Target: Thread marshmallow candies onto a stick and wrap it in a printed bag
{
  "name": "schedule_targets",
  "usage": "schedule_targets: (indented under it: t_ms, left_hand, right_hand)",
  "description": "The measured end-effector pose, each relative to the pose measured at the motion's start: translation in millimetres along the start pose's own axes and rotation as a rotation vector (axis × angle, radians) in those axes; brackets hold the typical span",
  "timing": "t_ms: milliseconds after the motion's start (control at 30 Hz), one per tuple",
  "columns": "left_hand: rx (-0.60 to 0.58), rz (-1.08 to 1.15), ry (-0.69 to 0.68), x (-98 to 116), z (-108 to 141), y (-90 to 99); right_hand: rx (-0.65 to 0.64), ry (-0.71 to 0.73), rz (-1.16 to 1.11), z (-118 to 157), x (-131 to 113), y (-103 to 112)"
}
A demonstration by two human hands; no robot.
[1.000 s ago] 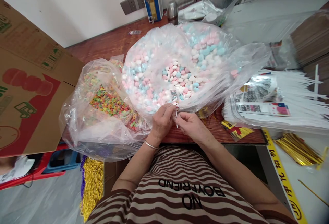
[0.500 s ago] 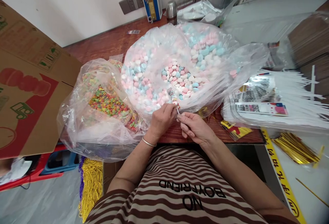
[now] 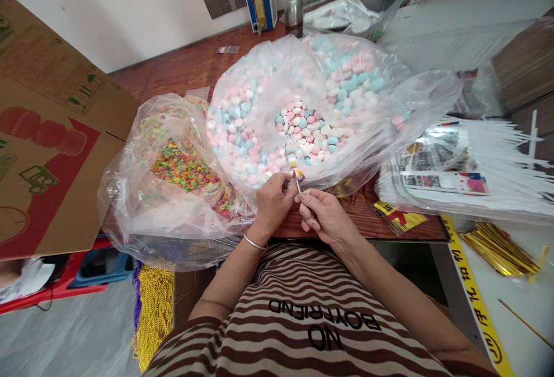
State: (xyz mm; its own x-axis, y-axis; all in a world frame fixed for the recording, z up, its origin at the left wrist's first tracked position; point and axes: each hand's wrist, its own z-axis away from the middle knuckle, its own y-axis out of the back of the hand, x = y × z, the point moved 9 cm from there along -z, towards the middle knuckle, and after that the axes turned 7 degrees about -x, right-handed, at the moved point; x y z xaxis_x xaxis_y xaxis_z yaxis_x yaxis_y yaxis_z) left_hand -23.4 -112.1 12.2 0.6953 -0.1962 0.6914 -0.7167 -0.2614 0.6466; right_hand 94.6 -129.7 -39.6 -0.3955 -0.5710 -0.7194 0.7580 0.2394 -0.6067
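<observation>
My left hand (image 3: 273, 202) is closed in a pinch at the lower end of a small, narrow printed packet (image 3: 292, 159) with pale pieces inside. Out of that end comes a thin white stick (image 3: 298, 187), which the thumb and forefinger of my right hand (image 3: 324, 213) grip; its other fingers are curled. Just beyond my hands lies a big clear bag (image 3: 264, 85) of pink, white and blue candies (image 3: 303, 126), its mouth open. To the left rests another clear bag (image 3: 130, 221), holding small multicoloured rings (image 3: 184, 166).
At the right, a plastic tray (image 3: 400, 201) carries many white sticks (image 3: 497, 146) and printed wrappers. Gold twist ties (image 3: 502, 247) lie beside the tabletop. A tall cardboard box (image 3: 43, 134) stands left. Along the wall are a blue device (image 3: 260, 2) and a metal flask (image 3: 294, 14).
The packet has turned a little, so its pale contents show where printed lettering showed before. Both hands keep their grip, almost in place. The camera view has shifted slightly.
</observation>
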Motion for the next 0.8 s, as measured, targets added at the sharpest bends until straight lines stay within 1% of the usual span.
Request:
schedule_targets:
  t_ms: [100, 200, 333, 367, 400, 500, 600, 667, 733, 800]
  left_hand:
    - [-0.008, 0.084, -0.003, 1, 5, 1.6]
    - [-0.043, 0.203, 0.03, -2, 11, -5.4]
    - [-0.076, 0.583, 0.261, -21, 19, -23.7]
    - [-0.069, 0.639, 0.297, -23, 20, -26.2]
    - [-0.054, 0.651, 0.31, -22, 20, -26.1]
    - [-0.004, 0.539, 0.273, -14, 16, -17.6]
    - [-0.012, 0.468, 0.253, -10, 13, -12.5]
    - [-0.002, 0.372, 0.227, -7, 13, -7.1]
    - [0.034, 0.213, 0.156, 0, 15, 0.8]
    - [0.024, 0.095, 0.03, 13, 18, 2.2]
  right_hand:
    - [0.021, 0.04, 0.048, 0, -2, 3]
    - [0.02, 0.084, 0.1, 2, -7, 2]
    - [0.058, 0.132, 0.246, 7, -14, 2]
    - [0.068, 0.133, 0.271, 8, -14, 2]
    - [0.077, 0.132, 0.286, 8, -14, 2]
    - [0.107, 0.126, 0.311, 9, -14, 4]
    - [0.134, 0.145, 0.38, 9, -15, 5]
    - [0.158, 0.173, 0.452, 9, -16, 7]
    - [0.183, 0.196, 0.513, 7, -17, 11]
    - [0.198, 0.23, 0.544, 5, -20, 15]
